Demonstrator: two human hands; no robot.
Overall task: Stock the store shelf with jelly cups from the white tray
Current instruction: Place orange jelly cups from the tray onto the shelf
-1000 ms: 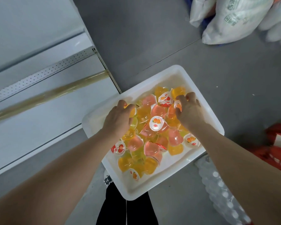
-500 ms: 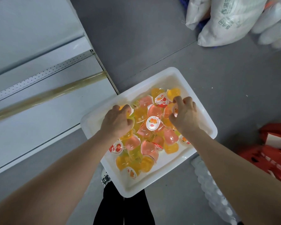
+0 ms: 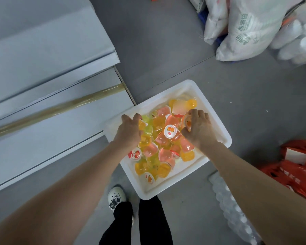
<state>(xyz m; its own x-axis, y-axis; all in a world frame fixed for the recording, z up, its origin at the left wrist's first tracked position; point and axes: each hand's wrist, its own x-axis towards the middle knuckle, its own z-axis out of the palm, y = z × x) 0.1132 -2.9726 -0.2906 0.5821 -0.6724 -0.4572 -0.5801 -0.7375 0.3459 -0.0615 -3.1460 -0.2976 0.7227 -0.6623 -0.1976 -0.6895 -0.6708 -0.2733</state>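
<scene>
Jelly cups (image 3: 166, 154) sit half-hidden in left hand (image 3: 129, 132), right hand (image 3: 199, 133)

Single wide-angle view from the person's head, facing steeply down at the floor (image 3: 166, 50), close above the white tray (image 3: 159, 190) at centre, shelf (image 3: 51, 131) along the left, wearer's own legs (image 3: 148, 225) at bottom

White tray (image 3: 168, 189) lay askew on floor (image 3: 166, 50), corner near empty shelf (image 3: 42, 131). Cups (image 3: 166, 144) heaped inside, jumbled: orange, pink, yellow; few lids faced up.
</scene>
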